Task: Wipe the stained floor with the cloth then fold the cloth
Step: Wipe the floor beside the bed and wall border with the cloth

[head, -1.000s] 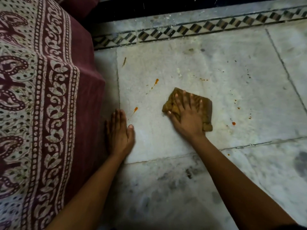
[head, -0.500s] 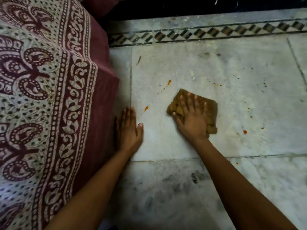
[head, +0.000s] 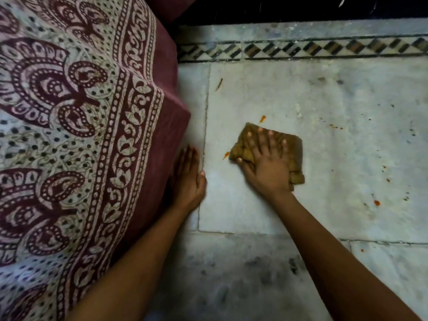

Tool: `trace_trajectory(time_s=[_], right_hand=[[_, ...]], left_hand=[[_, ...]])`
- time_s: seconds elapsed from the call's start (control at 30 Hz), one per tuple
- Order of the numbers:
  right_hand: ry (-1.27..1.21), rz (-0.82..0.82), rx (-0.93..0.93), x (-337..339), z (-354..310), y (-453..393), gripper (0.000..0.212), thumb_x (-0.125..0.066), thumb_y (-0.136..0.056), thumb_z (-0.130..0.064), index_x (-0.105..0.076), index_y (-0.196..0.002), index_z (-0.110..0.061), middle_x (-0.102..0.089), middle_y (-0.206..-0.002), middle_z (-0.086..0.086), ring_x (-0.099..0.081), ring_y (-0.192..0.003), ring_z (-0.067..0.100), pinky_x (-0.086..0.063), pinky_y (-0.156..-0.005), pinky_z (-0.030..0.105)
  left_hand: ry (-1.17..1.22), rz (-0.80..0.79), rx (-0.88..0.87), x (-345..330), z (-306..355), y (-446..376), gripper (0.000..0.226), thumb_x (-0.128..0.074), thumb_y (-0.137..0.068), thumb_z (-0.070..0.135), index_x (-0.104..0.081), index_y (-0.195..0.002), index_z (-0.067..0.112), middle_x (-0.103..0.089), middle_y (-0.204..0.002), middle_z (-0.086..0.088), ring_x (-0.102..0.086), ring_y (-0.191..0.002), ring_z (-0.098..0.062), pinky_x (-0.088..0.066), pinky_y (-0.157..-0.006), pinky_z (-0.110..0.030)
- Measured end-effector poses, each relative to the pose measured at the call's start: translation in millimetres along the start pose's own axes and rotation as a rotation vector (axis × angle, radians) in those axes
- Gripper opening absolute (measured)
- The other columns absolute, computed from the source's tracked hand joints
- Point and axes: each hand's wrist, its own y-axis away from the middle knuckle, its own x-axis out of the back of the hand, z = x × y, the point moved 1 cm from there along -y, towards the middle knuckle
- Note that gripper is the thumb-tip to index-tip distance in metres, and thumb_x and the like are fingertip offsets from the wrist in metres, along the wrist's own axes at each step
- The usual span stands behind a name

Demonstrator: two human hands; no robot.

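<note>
1. Two bare hands rest on the pale grey marble floor, which is laid in large slabs with thin dark joints.
2. The right hand lies flat on a crumpled mustard-brown cloth, fingers straight and spread, pressing it down onto the slab; its grip is open, nothing curled around the fabric.
3. That cloth sits near the middle of the big slab, its folded edges showing beyond the fingertips and to the right of the palm.
4. The left hand lies palm-down on the floor, fingers straight and together, grip open and holding nothing, just beside the hanging edge of a maroon and cream block-printed bedcover.
5. Small orange stains mark the floor: one touches the cloth's left edge, another sits just above its top corner, and scattered specks lie well to the right.
6. A strip of dark and cream diamond-pattern border tile runs across the far side of the floor.
</note>
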Motion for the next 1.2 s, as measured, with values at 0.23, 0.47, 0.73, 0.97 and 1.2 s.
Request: trace_trajectory(time_s=[0.23,0.47,0.73,0.97,1.2], right_hand=[[0.008,-0.065,0.477,2,23,46,0.066,-0.021,-0.092,-0.06,-0.022,-0.147,-0.023,-0.025,-0.154,0.005,-0.02,-0.142,0.025,-0.01,-0.114,0.048],[-0.015,-0.095,0.261,0,-30,-4,0.071,-0.017,-0.085,-0.061,-0.019,-0.147,-0.026,-0.016,-0.156,0.004,-0.01,-0.145,0.027,0.006,-0.114,0.044],[-0.026,-0.011,0.242,-4,2,27,0.064,-0.014,-0.092,-0.061,-0.018,-0.147,-0.028,-0.02,-0.154,0.003,-0.017,-0.143,0.028,0.001,-0.115,0.042],[0.034,-0.064,0.486,-9,-32,13,0.065,-0.032,-0.087,-0.053,-0.028,-0.146,-0.023,-0.029,-0.152,0.008,-0.022,-0.141,0.029,-0.005,-0.113,0.049],[-0.027,0.07,-0.063,-5,5,17,0.069,-0.021,-0.086,-0.058,-0.02,-0.148,-0.025,-0.017,-0.155,0.006,-0.013,-0.143,0.031,0.01,-0.112,0.043]], left_hand=[[-0.007,0.033,0.01,-2,-1,2,0.066,-0.017,-0.089,0.036,-0.023,-0.146,0.004,-0.021,-0.154,-0.014,-0.017,-0.143,-0.027,0.028,-0.103,-0.014],[0.024,-0.045,-0.079,-3,-16,-3,0.065,-0.014,-0.091,0.04,-0.01,-0.149,0.013,-0.007,-0.158,-0.004,-0.002,-0.145,-0.015,0.028,-0.103,-0.014],[0.016,-0.102,-0.113,1,-23,1,0.066,-0.023,-0.089,0.038,-0.021,-0.146,0.006,-0.025,-0.153,-0.012,-0.021,-0.141,-0.024,0.009,-0.113,-0.025],[0.051,-0.078,-0.118,7,-19,1,0.062,-0.028,-0.089,0.035,-0.037,-0.139,-0.002,-0.037,-0.145,-0.02,-0.035,-0.134,-0.034,0.016,-0.111,-0.016],[-0.018,-0.041,-0.117,-2,-24,2,0.071,-0.013,-0.087,0.046,-0.011,-0.149,0.011,-0.012,-0.157,-0.007,-0.008,-0.144,-0.018,0.017,-0.11,-0.023]])
